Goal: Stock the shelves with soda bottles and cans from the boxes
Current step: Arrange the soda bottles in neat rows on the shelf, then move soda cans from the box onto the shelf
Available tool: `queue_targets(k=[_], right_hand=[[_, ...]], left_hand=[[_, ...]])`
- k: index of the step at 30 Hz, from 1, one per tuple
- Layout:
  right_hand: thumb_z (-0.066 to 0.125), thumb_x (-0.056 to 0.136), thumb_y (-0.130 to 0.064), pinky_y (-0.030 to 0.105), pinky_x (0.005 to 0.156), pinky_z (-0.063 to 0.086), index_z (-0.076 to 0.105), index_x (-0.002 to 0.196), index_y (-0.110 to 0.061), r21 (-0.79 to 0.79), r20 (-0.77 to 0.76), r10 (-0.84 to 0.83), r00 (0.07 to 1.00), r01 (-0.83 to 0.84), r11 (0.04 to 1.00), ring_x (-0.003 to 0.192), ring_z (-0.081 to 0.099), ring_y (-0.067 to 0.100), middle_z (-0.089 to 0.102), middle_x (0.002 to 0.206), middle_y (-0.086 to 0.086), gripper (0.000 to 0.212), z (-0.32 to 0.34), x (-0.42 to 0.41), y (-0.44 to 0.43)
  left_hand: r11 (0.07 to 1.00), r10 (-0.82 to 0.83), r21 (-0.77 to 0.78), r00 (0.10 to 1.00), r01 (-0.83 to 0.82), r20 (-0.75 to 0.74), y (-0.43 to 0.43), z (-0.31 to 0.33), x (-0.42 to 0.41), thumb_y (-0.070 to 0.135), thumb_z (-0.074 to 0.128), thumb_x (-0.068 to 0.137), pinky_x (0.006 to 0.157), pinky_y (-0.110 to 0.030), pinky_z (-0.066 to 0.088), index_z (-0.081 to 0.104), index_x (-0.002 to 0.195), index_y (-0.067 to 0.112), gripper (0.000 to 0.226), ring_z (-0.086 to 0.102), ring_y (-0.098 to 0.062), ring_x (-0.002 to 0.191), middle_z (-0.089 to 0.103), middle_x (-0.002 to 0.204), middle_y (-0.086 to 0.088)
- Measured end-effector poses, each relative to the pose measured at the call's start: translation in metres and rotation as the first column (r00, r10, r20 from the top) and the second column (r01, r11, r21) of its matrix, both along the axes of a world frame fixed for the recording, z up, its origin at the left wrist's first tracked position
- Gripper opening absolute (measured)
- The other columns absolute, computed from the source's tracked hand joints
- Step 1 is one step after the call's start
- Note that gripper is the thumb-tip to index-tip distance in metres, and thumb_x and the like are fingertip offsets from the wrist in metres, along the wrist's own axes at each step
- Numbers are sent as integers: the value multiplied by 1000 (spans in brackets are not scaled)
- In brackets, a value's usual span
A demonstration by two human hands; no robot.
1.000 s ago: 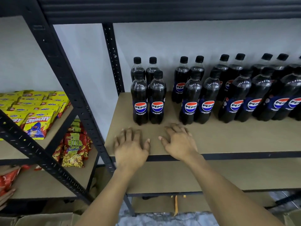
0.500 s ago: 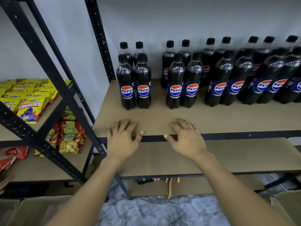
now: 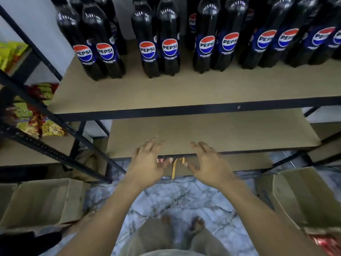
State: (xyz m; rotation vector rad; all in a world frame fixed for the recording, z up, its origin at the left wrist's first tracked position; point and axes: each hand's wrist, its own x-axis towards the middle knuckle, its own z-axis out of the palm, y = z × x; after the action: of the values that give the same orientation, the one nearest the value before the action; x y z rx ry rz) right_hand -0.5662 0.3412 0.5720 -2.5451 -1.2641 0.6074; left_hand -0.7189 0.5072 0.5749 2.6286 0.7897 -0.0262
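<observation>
Several dark Pepsi bottles (image 3: 167,48) stand in rows along the back of the upper shelf board (image 3: 184,89). Below it lies a lower shelf board (image 3: 212,133) with nothing visible on it. My left hand (image 3: 147,163) and my right hand (image 3: 209,163) hover side by side over the front edge of that lower board, fingers spread and relaxed, holding nothing. A cardboard box (image 3: 42,202) sits on the floor at the left. Another cardboard box (image 3: 302,196) sits at the right, with red packaging (image 3: 326,241) showing at its near corner.
Black metal uprights and a slanted brace (image 3: 46,150) frame the rack on the left. Snack bags (image 3: 35,119) fill the neighbouring shelves there. Marbled floor (image 3: 177,200) lies between the two boxes, with my legs and feet at the bottom. A further box (image 3: 175,169) sits under the lowest shelf.
Both hands have come off the upper shelf's front edge and dropped to the lower shelf's edge. My view has tilted down, bringing the floor and both boxes into sight.
</observation>
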Motion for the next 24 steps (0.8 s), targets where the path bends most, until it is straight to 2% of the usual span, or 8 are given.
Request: queue_targets(k=[2, 7, 10, 12, 14, 19, 22, 24], right_hand=[[50, 98, -53, 44, 108, 40, 21, 157, -26, -67, -26, -46, 999, 44, 997, 138, 40, 31, 33, 156, 6, 71, -23, 8, -19], [49, 99, -57, 47, 112, 38, 12, 161, -27, -207, -101, -232, 967, 208, 956, 144, 33, 32, 23, 161, 7, 78, -81, 24, -73], [49, 98, -59, 51, 114, 37, 11, 161, -27, -239, -132, -360, 924, 323, 916, 149, 24, 34, 13, 167, 10, 80, -113, 30, -106], [50, 98, -57, 52, 113, 38, 10, 161, -27, -255, -131, -441, 888, 400, 880, 150, 23, 36, 9, 168, 12, 81, -132, 35, -126], [51, 98, -56, 52, 113, 37, 8, 162, -26, -286, -136, -519, 844, 468, 836, 150, 23, 37, 7, 168, 12, 82, -151, 40, -148], [55, 96, -52, 51, 111, 39, 9, 161, -29, -320, -149, -711, 687, 647, 692, 147, 29, 38, 14, 166, 13, 83, -192, 50, -217], [56, 96, -51, 50, 113, 37, 9, 162, -27, -333, -150, -802, 577, 735, 591, 148, 28, 36, 15, 166, 12, 84, -210, 55, -271], [56, 96, -52, 50, 111, 39, 10, 161, -27, -334, -136, -851, 507, 785, 521, 146, 30, 37, 19, 165, 12, 84, -224, 57, -313]], left_hand=[[998, -52, -23, 997, 50, -59, -7, -22, 9, 60, 49, 96, 117, -41, 25, 37, 152, 32, 64, 28, -20, 148, 30, 162, 1], [978, -181, -142, 963, 154, -198, -21, -67, 37, 61, 46, 95, 118, -44, 27, 30, 155, 32, 68, 28, -22, 148, 25, 164, 4], [953, -292, -161, 915, 255, -278, -38, -92, 62, 58, 48, 97, 116, -43, 26, 23, 158, 33, 70, 30, -25, 147, 20, 164, 8], [919, -387, -199, 875, 341, -290, -50, -114, 82, 61, 46, 96, 120, -46, 23, 21, 159, 29, 75, 26, -26, 149, 19, 166, 4], [881, -466, -239, 833, 408, -298, -66, -134, 103, 63, 47, 95, 120, -48, 25, 20, 159, 28, 77, 22, -26, 151, 19, 166, 3], [783, -619, -303, 731, 544, -287, -127, -168, 162, 55, 48, 100, 116, -39, 28, 19, 160, 25, 73, 27, -23, 148, 23, 164, 2], [715, -691, -371, 679, 593, -248, -172, -197, 197, 57, 52, 97, 115, -44, 35, 26, 158, 25, 73, 35, -22, 143, 33, 159, 0], [672, -732, -401, 639, 622, -237, -210, -215, 217, 55, 54, 97, 115, -44, 35, 27, 158, 23, 74, 35, -21, 144, 31, 160, 0]])
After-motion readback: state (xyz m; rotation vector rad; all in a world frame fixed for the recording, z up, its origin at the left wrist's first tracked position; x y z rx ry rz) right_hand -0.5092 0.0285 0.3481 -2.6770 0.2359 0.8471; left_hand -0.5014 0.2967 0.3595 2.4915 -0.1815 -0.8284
